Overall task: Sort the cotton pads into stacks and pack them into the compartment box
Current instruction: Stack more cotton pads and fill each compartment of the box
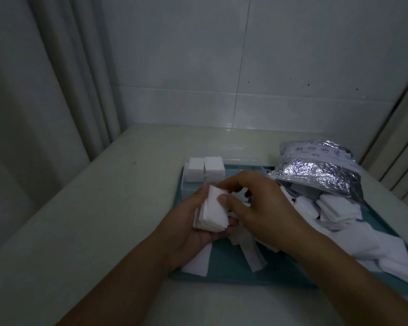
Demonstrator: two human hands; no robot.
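Holding pad stack (212,211) in both hands, box (245,169) holding two stacks (204,168)

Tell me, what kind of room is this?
Probably a plain workroom or clinic corner: tiled wall, pale curtain, and a counter holding a tray of cotton pads.

A single head-worn wide-angle camera looks forward and steeply down from above the person's forearms, close over the near edge of the bench (85,208). It faces the tiled wall (245,67) behind the bench, with a curtain (45,78) at the left. Straight lines bow outward towards the corners.
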